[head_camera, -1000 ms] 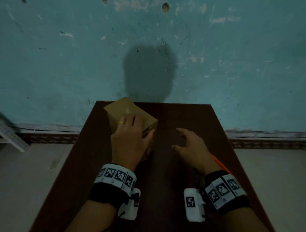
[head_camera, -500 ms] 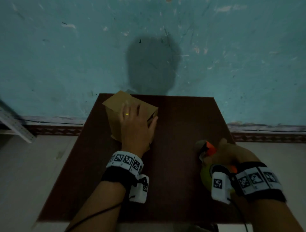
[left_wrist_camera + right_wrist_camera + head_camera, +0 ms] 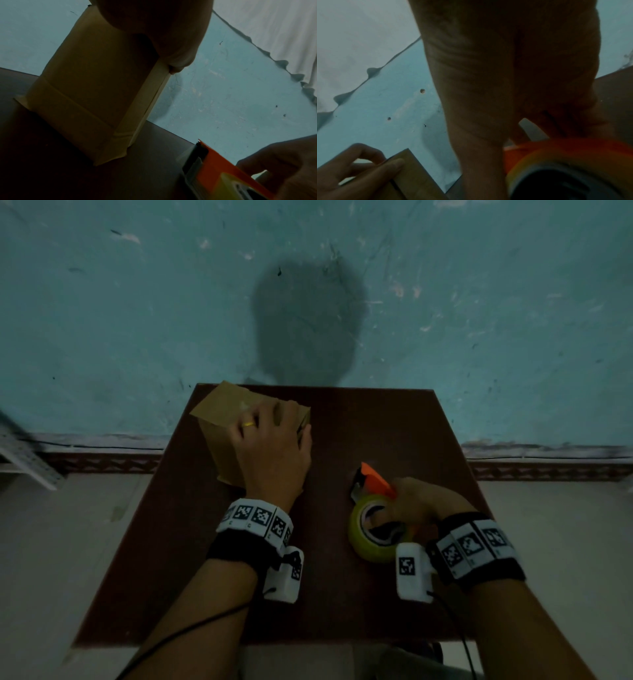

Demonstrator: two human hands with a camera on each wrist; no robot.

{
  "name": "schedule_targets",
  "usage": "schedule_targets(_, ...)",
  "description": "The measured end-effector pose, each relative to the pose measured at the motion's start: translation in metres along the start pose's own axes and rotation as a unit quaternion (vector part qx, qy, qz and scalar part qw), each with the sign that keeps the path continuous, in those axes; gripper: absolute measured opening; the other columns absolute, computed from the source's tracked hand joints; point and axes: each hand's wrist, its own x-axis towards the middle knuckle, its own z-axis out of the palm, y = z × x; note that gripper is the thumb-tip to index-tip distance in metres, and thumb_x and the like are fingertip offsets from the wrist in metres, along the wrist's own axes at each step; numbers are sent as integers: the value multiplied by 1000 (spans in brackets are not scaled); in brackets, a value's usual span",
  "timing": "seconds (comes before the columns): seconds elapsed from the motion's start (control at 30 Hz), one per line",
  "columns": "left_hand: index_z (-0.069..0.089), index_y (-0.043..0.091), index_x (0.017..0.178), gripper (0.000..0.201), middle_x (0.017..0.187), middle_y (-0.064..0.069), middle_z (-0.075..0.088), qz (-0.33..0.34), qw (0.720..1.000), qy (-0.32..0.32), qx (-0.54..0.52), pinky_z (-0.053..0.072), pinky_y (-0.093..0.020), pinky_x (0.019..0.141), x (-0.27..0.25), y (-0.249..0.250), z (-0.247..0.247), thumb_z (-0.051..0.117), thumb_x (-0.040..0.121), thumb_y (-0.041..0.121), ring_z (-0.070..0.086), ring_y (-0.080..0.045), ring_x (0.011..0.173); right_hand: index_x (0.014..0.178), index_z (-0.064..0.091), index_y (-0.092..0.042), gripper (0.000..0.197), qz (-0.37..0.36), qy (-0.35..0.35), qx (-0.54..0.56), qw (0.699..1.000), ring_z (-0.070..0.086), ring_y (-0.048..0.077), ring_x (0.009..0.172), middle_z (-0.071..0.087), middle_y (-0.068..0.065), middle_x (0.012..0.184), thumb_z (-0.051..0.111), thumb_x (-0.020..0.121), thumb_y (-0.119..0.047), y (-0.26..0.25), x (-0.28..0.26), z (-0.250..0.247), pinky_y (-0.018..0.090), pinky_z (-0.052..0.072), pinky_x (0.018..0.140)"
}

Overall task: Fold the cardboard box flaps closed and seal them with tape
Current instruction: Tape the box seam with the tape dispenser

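Observation:
A small brown cardboard box (image 3: 219, 419) stands at the far left of the dark table (image 3: 359, 433), its top flaps folded down. My left hand (image 3: 270, 436) lies flat on the top, thumb against the right edge; the box (image 3: 96, 86) shows in the left wrist view, thumb tip at its upper corner. My right hand (image 3: 421, 501) grips an orange tape dispenser (image 3: 375, 479) carrying a yellow-green tape roll (image 3: 368, 529), near the table's right side. In the right wrist view the roll (image 3: 556, 166) sits below my curled fingers, and the left hand (image 3: 359, 171) presses the box (image 3: 414, 180).
A teal wall (image 3: 308, 285) rises directly behind the table's far edge. Pale floor (image 3: 68, 542) lies on both sides. A metal rack leg (image 3: 20, 450) shows at the far left. Bare tabletop lies between box and dispenser.
My right hand left the spot beside the box, took hold of the tape dispenser at the right and now holds it over the table. The left hand stayed on the box top.

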Motion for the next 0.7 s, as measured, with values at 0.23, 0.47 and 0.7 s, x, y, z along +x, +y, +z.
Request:
schedule_targets(0.23,64,22,120,38,123,-14,66,10,1000,-4,9,37,-48,89,2,-3,-4,56,98,51,60,-43,111,126,61,-11,47,13,48,-33,998,67,27,99,65,9,113,82,87,-27,-7,11,7,42,60,86)
schedule_targets(0.47,66,20,112,40,113,-11,68,19,1000,8,-19,37,-45,88,3,-7,-6,58,95,56,62,-35,106,114,52,-16,33,-30,141,78,986,64,25,94,60,13,120,69,96,-37,-12,19,-4,36,53,72)
schedule_targets(0.7,67,18,110,38,105,-9,70,18,999,21,-38,39,-45,85,2,-7,-6,62,91,51,63,-34,99,113,54,-13,36,-120,364,341,858,66,19,83,66,7,100,76,91,-31,-26,-2,-20,28,47,62)
